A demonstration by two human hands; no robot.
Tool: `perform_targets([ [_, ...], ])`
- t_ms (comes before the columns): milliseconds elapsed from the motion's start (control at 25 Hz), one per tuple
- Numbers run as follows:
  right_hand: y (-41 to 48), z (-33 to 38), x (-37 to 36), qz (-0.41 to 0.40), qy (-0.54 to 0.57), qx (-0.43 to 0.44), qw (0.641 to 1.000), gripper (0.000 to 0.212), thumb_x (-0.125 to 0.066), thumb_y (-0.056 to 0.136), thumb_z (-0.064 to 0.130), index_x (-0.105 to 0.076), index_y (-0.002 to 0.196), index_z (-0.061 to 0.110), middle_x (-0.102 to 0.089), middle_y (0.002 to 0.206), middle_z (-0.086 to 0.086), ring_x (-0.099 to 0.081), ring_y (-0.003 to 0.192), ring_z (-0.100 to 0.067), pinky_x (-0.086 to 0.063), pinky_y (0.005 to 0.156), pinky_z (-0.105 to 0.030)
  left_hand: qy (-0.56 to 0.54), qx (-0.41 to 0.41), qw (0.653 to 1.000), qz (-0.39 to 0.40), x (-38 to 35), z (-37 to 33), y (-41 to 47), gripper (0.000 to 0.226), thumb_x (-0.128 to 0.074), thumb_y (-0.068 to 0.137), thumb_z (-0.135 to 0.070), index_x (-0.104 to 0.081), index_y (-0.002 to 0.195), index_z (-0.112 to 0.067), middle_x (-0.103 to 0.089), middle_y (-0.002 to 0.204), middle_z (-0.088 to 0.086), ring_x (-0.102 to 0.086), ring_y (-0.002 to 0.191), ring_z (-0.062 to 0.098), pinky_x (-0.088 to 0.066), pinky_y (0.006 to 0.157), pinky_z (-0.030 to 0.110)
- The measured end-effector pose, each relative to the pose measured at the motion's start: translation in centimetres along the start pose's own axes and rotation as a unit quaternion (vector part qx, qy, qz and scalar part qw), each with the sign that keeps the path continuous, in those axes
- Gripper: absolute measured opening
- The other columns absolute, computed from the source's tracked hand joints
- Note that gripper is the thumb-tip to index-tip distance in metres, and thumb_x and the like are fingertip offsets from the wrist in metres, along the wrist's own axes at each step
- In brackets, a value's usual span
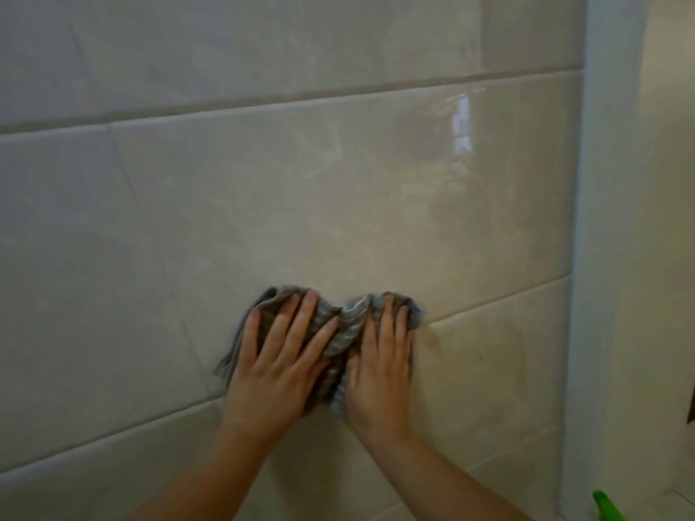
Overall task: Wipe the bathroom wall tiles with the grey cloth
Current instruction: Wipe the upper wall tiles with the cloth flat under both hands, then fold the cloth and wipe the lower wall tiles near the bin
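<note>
**Two hands flat on cloth, tiled wall**

Left hand (278, 370): palm to the wall, laid on the left part of the cloth (344, 325). Fingers (301, 317) straight and spread apart, tips pointing up and slightly right. Forearm enters from the bottom edge, its lower part cut off.

Right hand (380, 377): palm to the wall, on the right part of the cloth. Fingers (387, 325) straight and close together, pointing up. Thumb lies along the bunched middle. Forearm runs off the bottom edge.

Cloth: grey, striped, pressed against the tiles (338, 201) low in the centre, across a grout line. It is gathered into folds between the two hands, and most of it is hidden beneath them. Only the top edge, left fringe and centre folds show.

Tiles: large, glossy, beige, with a window glare at upper right.

Hard to make out: a green item (605, 505), cut off at the bottom right corner, and a dark shape (691, 404) at the right edge. Neither can be identified.
</note>
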State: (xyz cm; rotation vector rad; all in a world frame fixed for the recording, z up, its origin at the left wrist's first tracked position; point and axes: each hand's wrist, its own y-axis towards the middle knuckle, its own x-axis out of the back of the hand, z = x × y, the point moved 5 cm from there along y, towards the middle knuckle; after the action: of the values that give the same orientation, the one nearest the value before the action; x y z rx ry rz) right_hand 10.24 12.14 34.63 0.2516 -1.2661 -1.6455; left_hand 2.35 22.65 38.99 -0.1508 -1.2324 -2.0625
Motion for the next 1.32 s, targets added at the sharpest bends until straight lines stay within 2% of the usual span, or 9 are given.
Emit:
perform_targets([
  [200,-3.0,5.8,0.7,0.111,0.073,0.071,0.989,0.049,-0.024,0.102,0.031,-0.027,0.151,0.021,-0.018,0.160,0.003,-0.005,0.149,-0.013,-0.011,0.117,-0.039,-0.097,0.076,0.992,0.013,3.1,5.5,-5.2,0.047,-0.034,0.100,-0.040,-0.054,0.139,-0.024,-0.037,0.155,0.013,-0.031,0.144,0.030,-0.021,0.116,0.057],
  [320,-4.4,7.4,3.4,0.193,0.140,0.030,0.971,0.052,-0.018,0.101,0.042,-0.023,0.151,0.031,-0.007,0.155,0.019,0.000,0.148,-0.004,-0.002,0.121,-0.024,-0.282,0.191,0.940,0.012,5.4,6.7,-7.3,0.048,-0.031,0.101,-0.044,-0.063,0.127,-0.021,-0.052,0.143,0.001,-0.043,0.137,0.024,-0.024,0.116,0.046],
  [520,-5.9,9.3,9.1,0.301,0.270,-0.084,0.911,0.046,-0.046,0.097,0.008,-0.049,0.140,0.024,-0.035,0.143,0.018,-0.029,0.137,0.004,-0.016,0.111,-0.008,-0.558,0.380,0.731,0.097,10.4,5.5,-9.7,0.022,-0.046,0.103,-0.028,-0.065,0.093,-0.036,-0.067,0.092,-0.025,-0.061,0.091,-0.008,-0.042,0.082,0.008],
  [720,-8.7,10.2,10.8,0.400,0.360,-0.195,0.820,0.064,-0.068,0.084,0.045,-0.045,0.142,0.031,-0.049,0.139,0.010,-0.051,0.115,0.006,-0.042,0.084,-0.004,-0.725,0.480,0.437,0.231,10.9,3.8,-12.1,0.030,-0.051,0.101,-0.032,-0.071,0.107,-0.011,-0.076,0.098,0.011,-0.072,0.093,0.025,-0.056,0.087,0.036],
  [800,-9.6,10.7,10.4,0.455,0.352,-0.196,0.794,0.092,-0.072,0.067,0.069,-0.031,0.146,0.046,-0.040,0.144,0.010,-0.047,0.124,-0.005,-0.044,0.093,-0.017,-0.728,0.527,0.369,0.238,11.2,3.9,-13.5,0.030,-0.053,0.100,-0.029,-0.070,0.106,-0.004,-0.076,0.091,0.014,-0.073,0.081,0.024,-0.058,0.072,0.031],
  [920,-10.7,12.2,9.7,0.534,0.335,-0.152,0.761,0.104,-0.081,0.062,0.060,-0.017,0.144,0.059,-0.026,0.145,0.015,-0.034,0.134,-0.009,-0.043,0.099,-0.027,-0.709,0.601,0.257,0.263,11.0,4.2,-15.8,0.033,-0.057,0.097,-0.030,-0.068,0.106,0.000,-0.074,0.094,0.018,-0.070,0.075,0.026,-0.059,0.062,0.032],
  [1080,-11.1,14.5,9.8,0.511,0.215,0.018,0.832,0.066,-0.079,0.074,0.047,-0.044,0.130,0.049,-0.031,0.133,0.023,-0.033,0.130,-0.001,-0.033,0.091,-0.007,-0.717,0.588,0.214,0.307,10.9,4.6,-17.2,0.049,-0.048,0.100,-0.038,-0.062,0.125,0.002,-0.065,0.115,0.025,-0.065,0.091,0.033,-0.054,0.078,0.038],
  [1160,-10.9,15.6,9.6,0.468,0.177,0.075,0.863,0.030,-0.071,0.084,0.039,-0.062,0.113,0.038,-0.041,0.127,0.022,-0.041,0.120,0.001,-0.037,0.096,-0.016,-0.730,0.554,0.201,0.347,10.9,4.3,-17.3,0.057,-0.045,0.099,-0.045,-0.063,0.120,0.004,-0.067,0.108,0.026,-0.066,0.086,0.033,-0.054,0.080,0.040],
  [1320,-9.4,13.0,8.2,0.436,0.300,-0.210,0.822,0.022,-0.050,0.097,0.023,-0.067,0.094,0.010,-0.068,0.086,-0.009,-0.066,0.081,-0.024,-0.053,0.066,-0.035,-0.763,0.524,0.106,0.365,9.8,4.9,-18.7,0.067,-0.051,0.090,-0.055,-0.062,0.109,0.009,-0.069,0.094,0.027,-0.072,0.074,0.034,-0.061,0.065,0.040],
])
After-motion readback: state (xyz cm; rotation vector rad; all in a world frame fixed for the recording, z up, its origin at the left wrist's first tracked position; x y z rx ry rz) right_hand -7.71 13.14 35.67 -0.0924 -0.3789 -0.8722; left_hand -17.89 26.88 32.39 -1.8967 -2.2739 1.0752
